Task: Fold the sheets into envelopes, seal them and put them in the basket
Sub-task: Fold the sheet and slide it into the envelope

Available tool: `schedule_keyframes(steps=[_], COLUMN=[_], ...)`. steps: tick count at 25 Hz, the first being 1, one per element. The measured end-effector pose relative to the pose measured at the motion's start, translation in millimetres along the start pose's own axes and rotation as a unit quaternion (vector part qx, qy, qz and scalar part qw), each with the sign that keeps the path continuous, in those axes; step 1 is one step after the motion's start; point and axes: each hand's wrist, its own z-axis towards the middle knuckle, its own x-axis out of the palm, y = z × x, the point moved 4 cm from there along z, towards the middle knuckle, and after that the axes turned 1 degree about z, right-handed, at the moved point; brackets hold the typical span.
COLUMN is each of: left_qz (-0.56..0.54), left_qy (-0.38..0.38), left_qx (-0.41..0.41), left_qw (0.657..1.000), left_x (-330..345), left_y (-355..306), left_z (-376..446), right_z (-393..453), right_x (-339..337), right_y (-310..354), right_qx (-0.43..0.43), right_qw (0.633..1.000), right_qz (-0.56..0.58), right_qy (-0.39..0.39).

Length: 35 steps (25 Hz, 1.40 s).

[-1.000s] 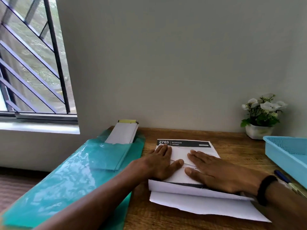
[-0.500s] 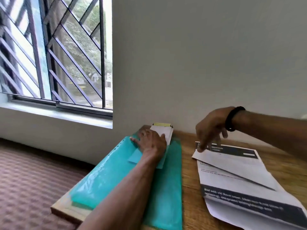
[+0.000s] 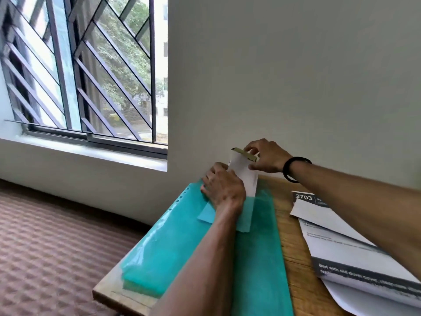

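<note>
Between the fingers (image 3: 254, 166) of the right hand (image 3: 267, 158) sits the top edge of an envelope (image 3: 245, 176), pinched and lifted from the pocket of a teal folder (image 3: 257, 247) on the table (image 3: 288, 245). Beside it the left hand (image 3: 222, 187) presses flat on the folder, fingers straight. Thin and light, the envelope will likely bend, so a hold near its stiffer top edge looks best. Right of the fingers lie printed sheets (image 3: 341, 245); the wall stands close behind, leaving room only toward the person.
</note>
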Motion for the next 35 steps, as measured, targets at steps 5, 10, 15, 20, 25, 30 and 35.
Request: schedule_keyframes(steps=[5, 10, 15, 20, 25, 30, 35], left_qz=[-0.062, -0.066, -0.076, -0.059, -0.018, 0.062, 0.135], left_qy=[-0.024, -0.01, -0.005, -0.001, -0.054, -0.074, -0.002], left_qx=[-0.045, -0.058, -0.073, -0.061, 0.043, 0.427, 0.466], left_qw=[0.997, 0.996, 0.994, 0.996, 0.997, 0.899, 0.874], left_x=[-1.6, -1.9, 1.0, 5.4, -2.9, -16.8, 1.4], left_y=[2.4, 1.9, 2.6, 3.5, -10.1, -100.4, -105.3], left_z=[5.4, 5.0, 7.0, 8.7, 1.0, -53.9, -82.0], right_z=[13.2, 17.1, 15.6, 5.8, -15.4, -89.4, -188.2], right_x=[-14.0, -40.4, -78.9, -119.3, -159.8, -138.7, -87.0], right_y=[0.4, 4.9, -11.0, -36.1, -65.9, -68.1, -73.9], right_qx=[-0.015, -0.012, 0.021, 0.06, 0.121, 0.184, 0.187], right_qw=[0.998, 0.997, 0.989, 0.967, 0.921, 0.823, 0.733], right_qz=[0.047, 0.059, 0.11, 0.179, 0.297, 0.507, 0.648], right_qy=[-0.039, -0.041, -0.101, -0.172, -0.22, -0.18, -0.087])
